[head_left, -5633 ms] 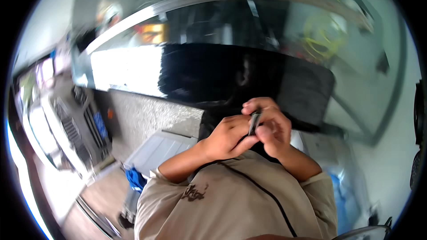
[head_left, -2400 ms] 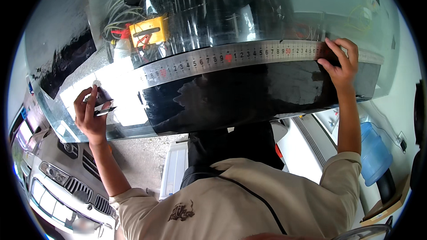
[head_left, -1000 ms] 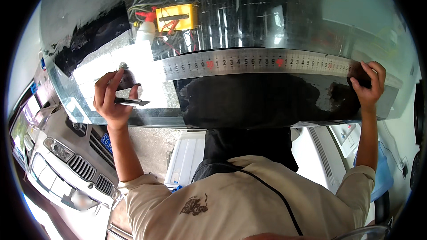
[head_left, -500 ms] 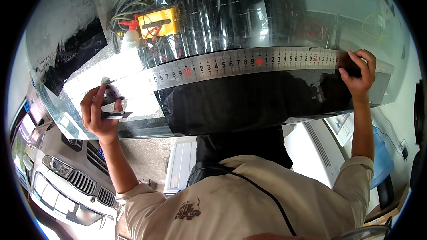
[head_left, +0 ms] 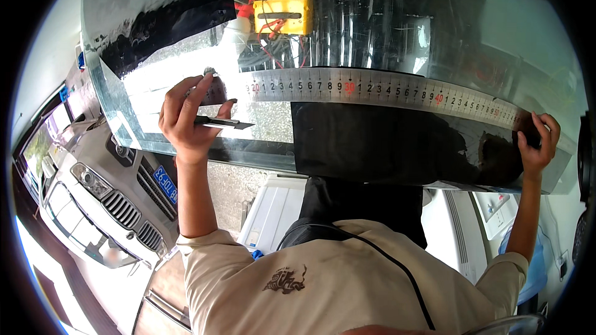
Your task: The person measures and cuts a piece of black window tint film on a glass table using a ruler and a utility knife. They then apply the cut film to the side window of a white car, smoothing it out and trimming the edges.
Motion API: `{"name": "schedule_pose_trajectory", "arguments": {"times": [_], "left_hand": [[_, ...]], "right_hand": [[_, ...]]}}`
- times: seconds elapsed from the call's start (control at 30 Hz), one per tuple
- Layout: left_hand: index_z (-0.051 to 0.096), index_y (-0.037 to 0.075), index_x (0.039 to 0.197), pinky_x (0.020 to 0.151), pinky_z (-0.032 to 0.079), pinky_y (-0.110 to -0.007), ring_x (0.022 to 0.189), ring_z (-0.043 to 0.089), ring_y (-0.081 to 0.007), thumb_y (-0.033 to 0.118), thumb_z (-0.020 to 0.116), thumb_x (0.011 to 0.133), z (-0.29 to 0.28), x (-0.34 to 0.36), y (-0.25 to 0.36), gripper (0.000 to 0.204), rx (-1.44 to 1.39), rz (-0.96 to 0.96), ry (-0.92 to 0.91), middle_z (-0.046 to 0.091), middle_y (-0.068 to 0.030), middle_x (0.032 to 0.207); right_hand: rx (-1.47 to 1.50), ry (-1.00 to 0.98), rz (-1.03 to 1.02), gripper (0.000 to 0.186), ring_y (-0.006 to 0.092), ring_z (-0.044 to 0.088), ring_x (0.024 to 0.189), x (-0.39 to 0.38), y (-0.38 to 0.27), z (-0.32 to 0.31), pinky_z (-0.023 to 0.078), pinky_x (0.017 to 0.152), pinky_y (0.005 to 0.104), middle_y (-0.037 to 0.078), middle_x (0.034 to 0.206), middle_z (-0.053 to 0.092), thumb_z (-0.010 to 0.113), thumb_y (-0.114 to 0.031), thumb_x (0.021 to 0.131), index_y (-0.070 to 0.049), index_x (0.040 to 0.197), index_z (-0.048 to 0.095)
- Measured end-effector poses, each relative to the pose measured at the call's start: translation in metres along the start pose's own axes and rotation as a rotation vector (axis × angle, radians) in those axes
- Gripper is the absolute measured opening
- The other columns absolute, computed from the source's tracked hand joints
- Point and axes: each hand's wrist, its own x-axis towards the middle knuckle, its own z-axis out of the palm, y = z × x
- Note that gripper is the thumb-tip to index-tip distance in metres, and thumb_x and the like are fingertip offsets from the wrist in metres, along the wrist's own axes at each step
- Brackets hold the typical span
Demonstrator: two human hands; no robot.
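A long steel ruler (head_left: 310,86) lies across the glass tabletop, along the far edge of a piece of black film (head_left: 385,142). My left hand (head_left: 186,115) is closed round the ruler's left end, with thumb and fingers on opposite edges. The same hand also holds a utility knife (head_left: 226,123), its blade pointing right, under the palm. At the other end my right hand (head_left: 539,142) pinches the ruler near its right tip, just beside the film's ragged right part. The film reaches the table's near edge in front of me.
Another black film piece (head_left: 180,15) lies on the glass (head_left: 261,142) at the far left. A yellow box (head_left: 284,15) with red wires and coiled cables appear beyond the ruler. Below are a white cabinet (head_left: 271,214) and, to the left, a parked car (head_left: 115,195).
My view has swung, so table, ruler and both hands appear farther right, with the right end lower. Both hands keep their hold on the ruler, and the knife stays in my left hand.
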Motion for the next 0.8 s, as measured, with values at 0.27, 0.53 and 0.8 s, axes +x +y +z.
{"name": "schedule_pose_trajectory", "arguments": {"times": [0.27,0.53,0.8], "left_hand": [[0.070,0.009,0.099,0.059,0.049,-0.028,0.072,0.061,-0.0175,0.030,0.080,0.065,0.000,0.001,-0.002,0.041,-0.007,0.044,0.014,0.062,-0.0065,0.087],[0.060,0.000,0.082,0.047,0.037,-0.023,0.055,0.051,-0.0116,0.029,0.055,0.092,-0.015,-0.004,0.066,0.032,-0.488,-0.294,-0.013,0.059,-0.0076,0.070],[0.056,0.001,0.096,0.051,0.051,-0.037,0.058,0.061,-0.0306,0.017,0.066,0.078,0.001,0.042,0.236,0.026,-1.206,-0.093,-0.619,0.061,-0.0128,0.072]], "right_hand": [[-0.007,-0.002,-0.008,0.044,0.0277,0.056,0.094,-0.003,0.004,0.001,0.047,0.082,0.0374,0.012,0.103,0.056,0.077,-0.013,0.066,-0.003,0.106,0.064],[0.036,0.112,0.079,0.029,0.0287,0.055,0.095,0.022,-0.058,-0.017,0.044,0.083,0.0398,0.014,0.104,0.057,0.063,-0.016,0.077,-0.001,0.103,0.062],[1.303,-0.294,0.028,0.048,0.0306,0.050,0.113,0.060,-0.207,0.012,0.041,0.094,0.0417,0.017,0.126,0.047,0.059,-0.035,0.088,-0.004,0.125,0.055]]}}
